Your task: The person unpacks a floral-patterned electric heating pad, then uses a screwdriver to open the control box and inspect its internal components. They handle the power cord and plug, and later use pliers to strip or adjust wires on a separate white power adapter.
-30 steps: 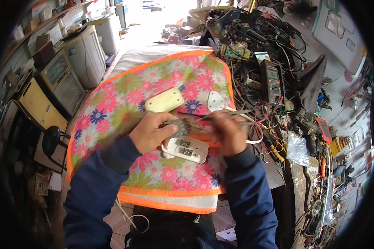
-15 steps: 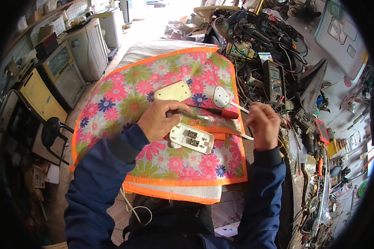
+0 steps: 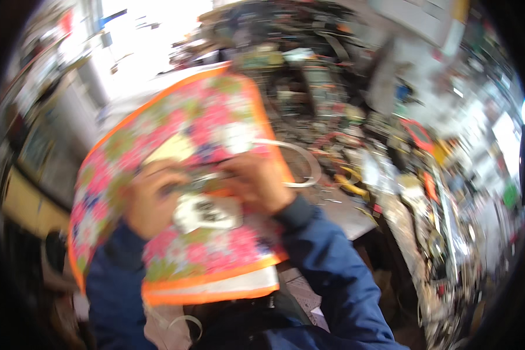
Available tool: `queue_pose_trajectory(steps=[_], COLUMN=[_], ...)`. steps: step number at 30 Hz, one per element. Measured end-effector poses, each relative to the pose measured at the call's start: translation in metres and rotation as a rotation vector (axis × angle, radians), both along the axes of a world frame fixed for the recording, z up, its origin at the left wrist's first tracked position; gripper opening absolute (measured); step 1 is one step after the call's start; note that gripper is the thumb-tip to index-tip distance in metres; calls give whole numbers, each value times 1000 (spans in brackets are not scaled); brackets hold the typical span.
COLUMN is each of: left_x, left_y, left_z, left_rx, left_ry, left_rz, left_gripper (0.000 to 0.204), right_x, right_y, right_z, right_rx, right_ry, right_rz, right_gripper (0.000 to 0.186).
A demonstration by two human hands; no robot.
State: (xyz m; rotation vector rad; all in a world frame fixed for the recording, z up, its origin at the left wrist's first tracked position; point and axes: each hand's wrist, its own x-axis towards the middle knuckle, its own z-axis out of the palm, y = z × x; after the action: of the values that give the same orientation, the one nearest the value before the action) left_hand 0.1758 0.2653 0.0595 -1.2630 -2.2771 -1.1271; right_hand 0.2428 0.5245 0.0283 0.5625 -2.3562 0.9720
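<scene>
The view is motion-blurred. My left hand [image 3: 153, 195] has curled fingers around something small that I cannot make out, above an opened white housing [image 3: 207, 213] with metal parts inside. My right hand [image 3: 256, 181] is close by on the right at a thin greyish item, its fingers smeared. A cream cover [image 3: 169, 147] lies behind my hands, and a white plug-like piece [image 3: 237, 137] with a white cord [image 3: 309, 172] lies behind my right hand. All are on or over a floral pad [image 3: 102, 175] with orange edging.
A dense heap of cables and devices [image 3: 303, 70] fills the back right. Cluttered tools and parts [image 3: 431, 245] line the right side. Cabinets [image 3: 35, 169] stand at the left, and a bright opening [image 3: 134, 35] is at the back.
The whole view has swung and blurred, shifting the scene leftward. My right hand has come in from the right beside my left hand. The red-handled screwdriver is now hard to make out.
</scene>
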Motion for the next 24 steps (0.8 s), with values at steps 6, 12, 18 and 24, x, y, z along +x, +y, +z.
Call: queue_pose_trajectory(steps=[6, 12, 18, 24], left_x=[1, -3, -20, -63], left_y=[-9, 2, -4, -22], left_z=[-15, -27, -38, -71], left_rx=[63, 11, -28, 42], left_ry=[-156, -86, -46, -387], left_rz=[-28, -37, -132, -138], left_gripper=[24, 24, 27, 45], right_x=[11, 125, 314, 579], right_y=[-15, 8, 57, 157], right_z=[12, 69, 134, 226], right_rx=[-59, 79, 309, 373], right_ry=[194, 140, -209, -302], right_rz=[-134, -268, -471, -1277], right_gripper=[26, 21, 18, 19])
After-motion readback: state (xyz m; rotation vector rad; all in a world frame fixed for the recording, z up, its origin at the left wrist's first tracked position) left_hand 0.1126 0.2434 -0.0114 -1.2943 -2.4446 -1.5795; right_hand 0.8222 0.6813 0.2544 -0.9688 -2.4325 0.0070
